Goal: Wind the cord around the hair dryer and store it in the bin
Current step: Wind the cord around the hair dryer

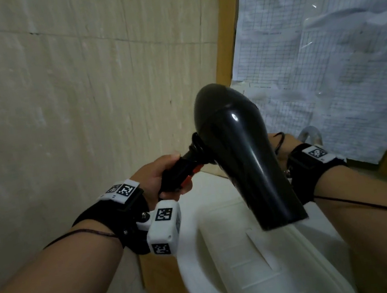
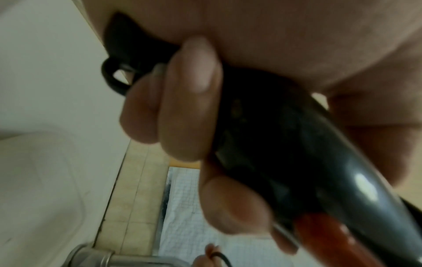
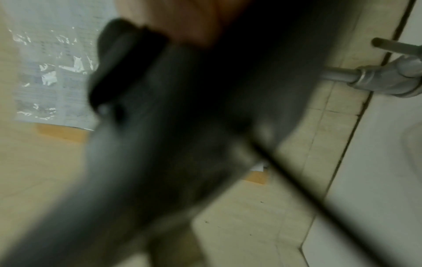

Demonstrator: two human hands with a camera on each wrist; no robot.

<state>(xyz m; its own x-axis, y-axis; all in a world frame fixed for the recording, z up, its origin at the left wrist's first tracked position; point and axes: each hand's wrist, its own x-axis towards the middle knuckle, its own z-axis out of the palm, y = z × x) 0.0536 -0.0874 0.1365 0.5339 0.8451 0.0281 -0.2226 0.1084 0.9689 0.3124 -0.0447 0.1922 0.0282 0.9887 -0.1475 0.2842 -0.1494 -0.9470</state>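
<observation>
Head: hands (image 1: pixel 164 177) around hair dryer (image 1: pixel 242 149)

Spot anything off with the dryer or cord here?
Nothing looks damaged. The left hand grips the hair dryer by its handle, with cord looped near the handle's top. The right hand is mostly hidden behind the dryer; its wrist view is too blurred to judge.

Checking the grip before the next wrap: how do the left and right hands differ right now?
The left hand wraps the hair dryer handle in plain view; the right hand sits mostly hidden behind the barrel. The left holds the dryer; the right has cord at its fingers, its grip unclear. Both wear wrist cameras.
</observation>
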